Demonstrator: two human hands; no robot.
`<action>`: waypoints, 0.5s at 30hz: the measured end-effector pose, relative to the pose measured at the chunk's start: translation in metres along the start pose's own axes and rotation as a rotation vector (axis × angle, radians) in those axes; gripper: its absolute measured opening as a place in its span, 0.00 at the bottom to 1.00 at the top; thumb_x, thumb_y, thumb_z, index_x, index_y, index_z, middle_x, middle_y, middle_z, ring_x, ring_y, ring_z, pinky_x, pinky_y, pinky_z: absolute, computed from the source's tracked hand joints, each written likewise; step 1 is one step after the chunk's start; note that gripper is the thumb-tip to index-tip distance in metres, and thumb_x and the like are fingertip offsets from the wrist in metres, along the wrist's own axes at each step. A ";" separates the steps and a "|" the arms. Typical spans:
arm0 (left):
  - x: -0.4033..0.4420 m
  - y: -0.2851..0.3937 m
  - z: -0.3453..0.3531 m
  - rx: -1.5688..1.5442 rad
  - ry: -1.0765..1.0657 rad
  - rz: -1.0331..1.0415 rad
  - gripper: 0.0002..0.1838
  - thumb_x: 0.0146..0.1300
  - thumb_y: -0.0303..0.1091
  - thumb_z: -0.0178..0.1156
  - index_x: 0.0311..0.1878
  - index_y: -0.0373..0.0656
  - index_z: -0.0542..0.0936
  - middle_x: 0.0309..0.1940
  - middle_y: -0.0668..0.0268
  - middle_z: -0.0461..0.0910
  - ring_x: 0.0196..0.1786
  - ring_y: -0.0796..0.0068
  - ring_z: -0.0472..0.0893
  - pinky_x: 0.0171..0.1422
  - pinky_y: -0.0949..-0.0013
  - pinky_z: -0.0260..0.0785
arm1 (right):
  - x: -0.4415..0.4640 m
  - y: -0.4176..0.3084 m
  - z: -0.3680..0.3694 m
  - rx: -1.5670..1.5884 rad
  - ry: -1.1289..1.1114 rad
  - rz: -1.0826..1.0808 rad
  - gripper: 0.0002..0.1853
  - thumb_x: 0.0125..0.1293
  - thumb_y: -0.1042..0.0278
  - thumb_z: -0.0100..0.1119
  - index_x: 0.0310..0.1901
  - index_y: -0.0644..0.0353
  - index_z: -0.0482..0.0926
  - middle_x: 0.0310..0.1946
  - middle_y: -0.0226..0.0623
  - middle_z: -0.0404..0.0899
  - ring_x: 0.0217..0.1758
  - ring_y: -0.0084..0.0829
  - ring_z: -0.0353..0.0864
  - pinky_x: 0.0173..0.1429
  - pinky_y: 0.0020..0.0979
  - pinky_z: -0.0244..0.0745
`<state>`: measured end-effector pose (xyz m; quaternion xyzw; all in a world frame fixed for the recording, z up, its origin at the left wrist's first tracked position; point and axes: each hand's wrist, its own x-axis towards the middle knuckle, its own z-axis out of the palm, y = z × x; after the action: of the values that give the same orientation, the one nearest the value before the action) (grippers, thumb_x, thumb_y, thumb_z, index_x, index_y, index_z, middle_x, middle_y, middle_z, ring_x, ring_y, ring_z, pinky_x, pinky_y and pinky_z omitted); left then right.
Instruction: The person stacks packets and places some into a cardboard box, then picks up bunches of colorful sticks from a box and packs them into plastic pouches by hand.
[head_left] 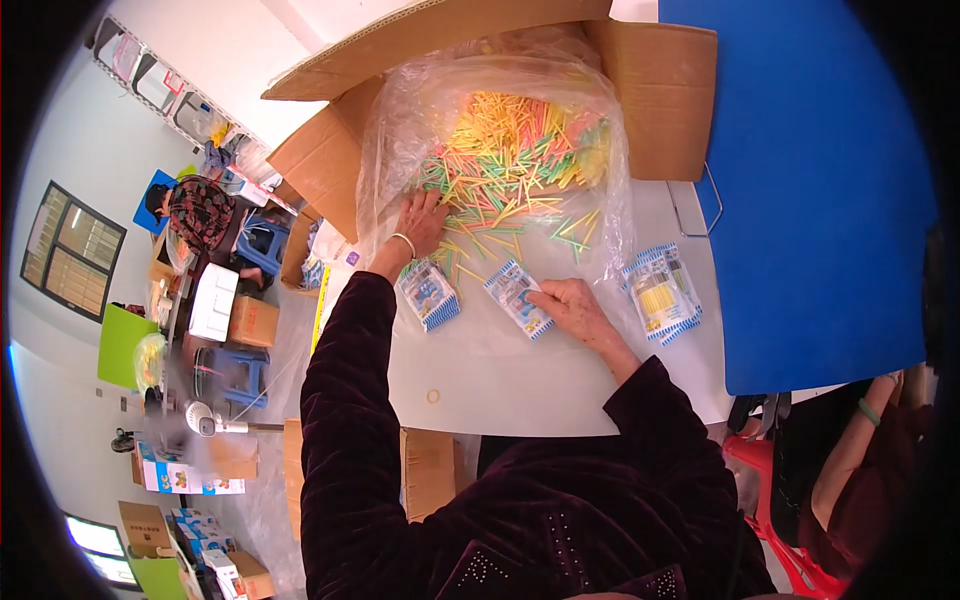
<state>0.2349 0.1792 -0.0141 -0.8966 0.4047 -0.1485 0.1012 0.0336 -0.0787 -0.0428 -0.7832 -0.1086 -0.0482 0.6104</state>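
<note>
A heap of thin yellow, green and pink sticks [510,150] spreads out of a clear plastic bag [385,130] onto the white table [520,390]. My left hand [423,224] rests at the left edge of these sticks, its fingers stretched out and apart. Just below its wrist lies a stack of blue-and-white printed packets [428,295]. Between thumb and fingers, my right hand [577,311] grips the edge of another blue-and-white packet [515,297] on the table. To its right, more packets [660,292] lie overlapped, with yellow sticks showing through the top one.
The bag lies in an opened cardboard box [655,95] on its side. A blue board [820,200] covers the right side. A small ring [433,396] lies near the front edge. Another person's arm [850,455] is at lower right; a person [200,212] sits far left.
</note>
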 end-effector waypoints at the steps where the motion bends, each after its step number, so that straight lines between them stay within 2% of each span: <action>1: -0.001 -0.001 0.000 -0.007 0.017 0.003 0.17 0.50 0.29 0.57 0.45 0.42 0.73 0.55 0.55 0.62 0.58 0.52 0.63 0.59 0.49 0.57 | 0.000 -0.001 0.000 0.007 0.004 -0.001 0.15 0.59 0.64 0.58 0.22 0.68 0.73 0.13 0.45 0.68 0.16 0.35 0.65 0.25 0.35 0.61; 6: -0.001 -0.002 0.002 -0.054 0.025 0.008 0.16 0.52 0.26 0.54 0.46 0.39 0.71 0.56 0.57 0.62 0.58 0.54 0.63 0.58 0.50 0.57 | 0.001 0.001 -0.003 0.044 0.013 0.005 0.15 0.59 0.64 0.58 0.23 0.68 0.73 0.12 0.43 0.67 0.15 0.31 0.62 0.24 0.33 0.60; 8: 0.000 -0.004 0.008 -0.056 0.153 0.052 0.14 0.51 0.24 0.52 0.44 0.40 0.71 0.47 0.53 0.67 0.55 0.51 0.66 0.55 0.54 0.60 | 0.001 0.000 -0.003 0.061 0.014 0.026 0.15 0.60 0.64 0.58 0.23 0.68 0.73 0.12 0.42 0.66 0.15 0.30 0.61 0.24 0.32 0.59; 9: 0.001 -0.007 0.012 -0.054 0.154 0.053 0.14 0.51 0.24 0.52 0.44 0.40 0.71 0.47 0.53 0.67 0.55 0.51 0.66 0.55 0.54 0.60 | 0.002 0.002 -0.003 0.073 0.011 0.022 0.15 0.60 0.64 0.58 0.23 0.69 0.73 0.12 0.40 0.65 0.16 0.27 0.61 0.23 0.32 0.59; 11: 0.002 -0.011 0.014 -0.332 0.251 -0.025 0.16 0.51 0.20 0.48 0.46 0.38 0.69 0.43 0.49 0.71 0.49 0.45 0.70 0.50 0.56 0.65 | 0.002 0.001 -0.003 0.089 0.008 0.021 0.15 0.60 0.64 0.58 0.23 0.69 0.73 0.11 0.38 0.64 0.16 0.25 0.60 0.23 0.31 0.58; 12: 0.002 -0.010 0.014 -0.332 0.251 -0.025 0.16 0.51 0.20 0.48 0.46 0.38 0.69 0.43 0.49 0.71 0.49 0.45 0.70 0.50 0.56 0.65 | 0.001 -0.001 -0.004 0.101 0.002 0.058 0.15 0.60 0.64 0.58 0.23 0.69 0.74 0.11 0.36 0.64 0.16 0.23 0.60 0.23 0.30 0.58; 14: 0.001 -0.003 0.009 -0.394 0.481 -0.087 0.14 0.56 0.19 0.45 0.47 0.36 0.67 0.39 0.45 0.74 0.39 0.41 0.74 0.42 0.59 0.69 | 0.002 -0.002 -0.006 0.113 -0.008 0.094 0.15 0.60 0.64 0.59 0.23 0.69 0.74 0.12 0.34 0.63 0.17 0.22 0.60 0.23 0.29 0.58; 15: 0.000 0.001 0.004 -0.393 0.481 -0.089 0.14 0.56 0.19 0.45 0.47 0.36 0.67 0.39 0.45 0.74 0.39 0.41 0.74 0.42 0.59 0.69 | 0.002 0.000 -0.008 0.120 -0.030 0.106 0.14 0.62 0.64 0.58 0.26 0.67 0.77 0.14 0.29 0.66 0.19 0.17 0.61 0.24 0.26 0.58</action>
<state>0.2353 0.1792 -0.0179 -0.8549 0.3984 -0.2797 -0.1793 0.0358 -0.0862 -0.0402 -0.7505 -0.0787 0.0029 0.6562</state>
